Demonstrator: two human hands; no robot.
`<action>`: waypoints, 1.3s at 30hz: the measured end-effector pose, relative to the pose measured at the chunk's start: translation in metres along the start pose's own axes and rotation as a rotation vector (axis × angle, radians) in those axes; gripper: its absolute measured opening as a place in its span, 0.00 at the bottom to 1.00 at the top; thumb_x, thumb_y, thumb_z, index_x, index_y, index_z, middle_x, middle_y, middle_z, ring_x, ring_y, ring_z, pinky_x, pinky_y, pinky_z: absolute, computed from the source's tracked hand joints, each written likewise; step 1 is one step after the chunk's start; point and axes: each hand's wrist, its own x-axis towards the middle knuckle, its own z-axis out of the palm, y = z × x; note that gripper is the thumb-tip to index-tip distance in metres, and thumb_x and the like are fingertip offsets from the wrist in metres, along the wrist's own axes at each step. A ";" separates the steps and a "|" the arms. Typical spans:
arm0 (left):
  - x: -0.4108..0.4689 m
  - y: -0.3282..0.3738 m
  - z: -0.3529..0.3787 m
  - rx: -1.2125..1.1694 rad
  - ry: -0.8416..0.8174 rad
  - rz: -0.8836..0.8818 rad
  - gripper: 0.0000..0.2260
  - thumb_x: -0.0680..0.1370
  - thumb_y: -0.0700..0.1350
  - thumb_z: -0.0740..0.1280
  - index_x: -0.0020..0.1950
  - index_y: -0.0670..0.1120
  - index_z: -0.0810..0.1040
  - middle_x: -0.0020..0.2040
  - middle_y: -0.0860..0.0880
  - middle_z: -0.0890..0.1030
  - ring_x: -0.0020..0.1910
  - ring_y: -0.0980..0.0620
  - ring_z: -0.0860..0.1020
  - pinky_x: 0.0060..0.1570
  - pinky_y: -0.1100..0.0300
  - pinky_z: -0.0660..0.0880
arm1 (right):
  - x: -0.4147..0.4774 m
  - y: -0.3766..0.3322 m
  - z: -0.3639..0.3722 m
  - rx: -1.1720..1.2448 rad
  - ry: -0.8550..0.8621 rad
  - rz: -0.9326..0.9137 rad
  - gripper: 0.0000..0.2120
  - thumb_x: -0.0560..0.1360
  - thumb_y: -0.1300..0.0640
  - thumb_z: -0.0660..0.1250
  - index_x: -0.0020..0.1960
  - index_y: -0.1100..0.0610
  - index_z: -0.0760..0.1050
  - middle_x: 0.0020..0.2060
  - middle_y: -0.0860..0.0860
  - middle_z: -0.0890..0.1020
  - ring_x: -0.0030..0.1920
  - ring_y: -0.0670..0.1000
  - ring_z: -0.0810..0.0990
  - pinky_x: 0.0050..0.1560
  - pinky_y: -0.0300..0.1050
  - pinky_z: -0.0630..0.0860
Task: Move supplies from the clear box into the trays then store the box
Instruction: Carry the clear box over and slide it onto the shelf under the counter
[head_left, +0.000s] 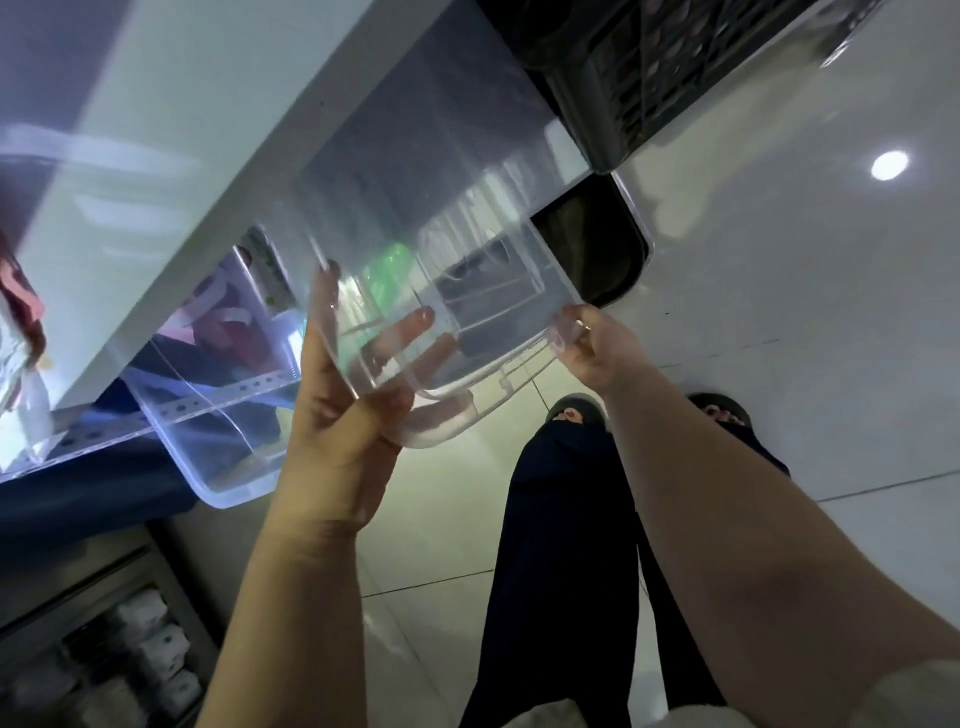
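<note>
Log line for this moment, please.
clear box looks empty, held up | left hand grips side wall | right hand pinches rim | not yet stored

Colourless see-through plastic box (431, 234) centre, green blur (387, 270) showing through it. Clear plastic tray (218, 467) at left holds pink and white items (223, 322), crossed by a pale strip with a row of punched holes (234, 397). White tabletop (208, 130) far left, black lattice-pattern crate (649, 78) far right, glossy pale grey tiled floor (779, 364) with thin dark grout lines, dark navy trousers (561, 545) near.
</note>
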 end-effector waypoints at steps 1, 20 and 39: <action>-0.007 -0.004 -0.008 -0.033 0.019 -0.034 0.39 0.72 0.31 0.61 0.75 0.61 0.54 0.69 0.34 0.68 0.66 0.31 0.70 0.53 0.34 0.74 | -0.002 0.000 -0.003 0.003 -0.035 -0.024 0.08 0.78 0.68 0.59 0.43 0.59 0.71 0.33 0.53 0.76 0.35 0.48 0.76 0.32 0.37 0.76; -0.137 -0.014 -0.037 -0.293 0.173 -0.296 0.35 0.68 0.27 0.60 0.71 0.56 0.68 0.67 0.38 0.73 0.60 0.35 0.76 0.55 0.36 0.75 | -0.219 -0.017 -0.066 -0.280 -0.002 -0.176 0.30 0.70 0.76 0.58 0.56 0.43 0.77 0.37 0.56 0.80 0.34 0.51 0.79 0.28 0.42 0.76; -0.168 -0.057 -0.170 -0.237 0.350 -0.333 0.29 0.77 0.28 0.61 0.70 0.57 0.67 0.61 0.48 0.76 0.52 0.51 0.77 0.50 0.57 0.75 | -0.252 0.145 -0.001 -0.253 0.277 -0.607 0.33 0.70 0.75 0.56 0.64 0.44 0.73 0.36 0.55 0.75 0.33 0.50 0.73 0.28 0.39 0.71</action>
